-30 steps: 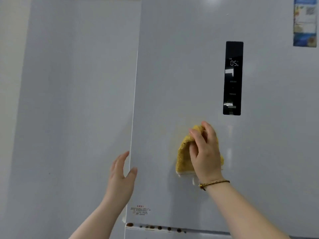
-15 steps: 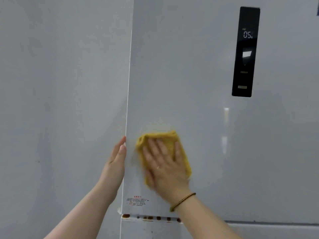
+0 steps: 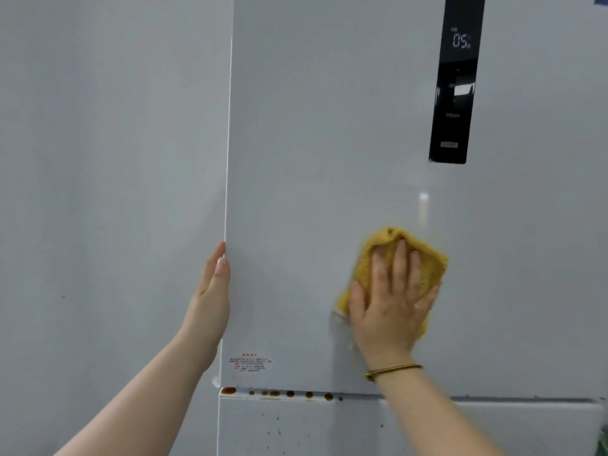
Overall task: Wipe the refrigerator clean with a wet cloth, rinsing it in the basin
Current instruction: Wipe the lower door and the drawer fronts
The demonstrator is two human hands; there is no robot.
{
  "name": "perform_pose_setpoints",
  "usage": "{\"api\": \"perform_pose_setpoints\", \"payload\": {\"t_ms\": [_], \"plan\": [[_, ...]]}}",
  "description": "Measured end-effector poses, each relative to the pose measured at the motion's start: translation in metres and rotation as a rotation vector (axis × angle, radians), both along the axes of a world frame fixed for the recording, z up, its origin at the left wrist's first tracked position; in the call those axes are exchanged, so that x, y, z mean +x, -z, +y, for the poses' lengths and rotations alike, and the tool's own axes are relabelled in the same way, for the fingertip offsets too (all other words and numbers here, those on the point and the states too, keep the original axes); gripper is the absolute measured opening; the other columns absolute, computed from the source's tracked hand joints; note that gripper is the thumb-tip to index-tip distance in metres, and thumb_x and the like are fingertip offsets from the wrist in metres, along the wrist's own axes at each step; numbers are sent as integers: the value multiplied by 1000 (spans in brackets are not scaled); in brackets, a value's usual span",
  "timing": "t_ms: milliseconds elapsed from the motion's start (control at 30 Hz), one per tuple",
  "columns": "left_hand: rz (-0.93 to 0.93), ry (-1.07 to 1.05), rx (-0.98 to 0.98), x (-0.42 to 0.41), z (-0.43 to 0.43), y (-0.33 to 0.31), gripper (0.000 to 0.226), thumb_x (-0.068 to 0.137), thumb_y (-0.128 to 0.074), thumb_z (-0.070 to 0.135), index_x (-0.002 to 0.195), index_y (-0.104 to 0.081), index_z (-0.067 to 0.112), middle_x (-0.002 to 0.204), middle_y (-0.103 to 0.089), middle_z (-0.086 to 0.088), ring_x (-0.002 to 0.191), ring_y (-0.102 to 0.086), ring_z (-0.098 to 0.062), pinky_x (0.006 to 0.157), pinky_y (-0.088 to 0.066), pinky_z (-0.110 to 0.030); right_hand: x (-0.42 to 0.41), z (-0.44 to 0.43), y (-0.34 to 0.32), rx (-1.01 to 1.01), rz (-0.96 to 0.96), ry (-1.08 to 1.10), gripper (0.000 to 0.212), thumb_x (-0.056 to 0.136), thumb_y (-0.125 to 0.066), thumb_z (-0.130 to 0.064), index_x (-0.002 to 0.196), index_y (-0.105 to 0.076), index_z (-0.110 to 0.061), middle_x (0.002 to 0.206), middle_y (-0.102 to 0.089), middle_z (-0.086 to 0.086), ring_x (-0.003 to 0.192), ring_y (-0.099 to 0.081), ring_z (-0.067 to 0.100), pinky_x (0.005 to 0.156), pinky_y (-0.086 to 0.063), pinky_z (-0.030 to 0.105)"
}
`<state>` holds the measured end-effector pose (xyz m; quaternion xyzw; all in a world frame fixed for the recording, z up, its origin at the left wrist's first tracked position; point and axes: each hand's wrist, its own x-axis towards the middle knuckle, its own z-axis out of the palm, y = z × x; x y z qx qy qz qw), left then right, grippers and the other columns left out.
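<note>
While brown spots [image 3: 274, 393] line its seam, the refrigerator door [image 3: 312, 159] shines.

Both forearms bare, no sleeve in frame. Right wrist [image 3: 391, 358]: thin cord bracelet [image 3: 394, 369], brownish-gold, small gold bead or knot on thumb side. Left grip [image 3: 212, 291]: thumbnail short, pale, glossy. Right grip [image 3: 390, 311]: nails too blurred to tell.

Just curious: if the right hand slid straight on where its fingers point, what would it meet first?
Only bare refrigerator door, then the yellow cloth under the right hand probably grazes the black display panel.
</note>
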<state>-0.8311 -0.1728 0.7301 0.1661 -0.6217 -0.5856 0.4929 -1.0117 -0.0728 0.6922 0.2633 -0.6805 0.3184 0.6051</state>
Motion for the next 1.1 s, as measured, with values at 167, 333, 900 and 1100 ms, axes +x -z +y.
{"api": "perform_pose_setpoints", "payload": {"t_ms": [167, 333, 900, 1100], "plan": [[7, -65, -12, -5, -3, 6, 38, 97, -26, 37, 135, -35, 38, 135, -45, 8, 123, -42, -12, 108, -31, -31, 68, -69, 71, 482, 365, -98, 57, 74, -47, -45, 128, -39, -25, 138, -32, -3, 140, -8, 22, 108, -1, 62], [21, -203, -44, -12, 0, 8, 39, 98, -28, 32, 137, -34, 33, 139, -40, 5, 131, -35, -13, 111, -24, -29, 55, -57, 77, 608, 491, -155, 48, 81, -42, -39, 128, -44, -28, 140, -30, -5, 134, -21, 17, 107, -6, 61], [-285, -481, -732, -198, 196, 39, 75, 69, -16, 60, 138, -22, 31, 144, -7, 15, 137, -1, -5, 108, 8, -19, -214, 230, 70, 453, 371, 3, 48, 99, -16, -34, 146, -14, -26, 157, 0, -1, 143, -6, 18, 108, -7, 57], [-397, -634, -671, -218, 208, 37, 69, 77, -28, 45, 142, -28, 22, 155, -8, -2, 142, 3, -17, 114, 4, -33, -237, 239, -39, 712, 783, -161, 39, 88, -38, -25, 127, -42, -25, 137, -44, -1, 128, -34, 18, 105, -17, 57]]}}
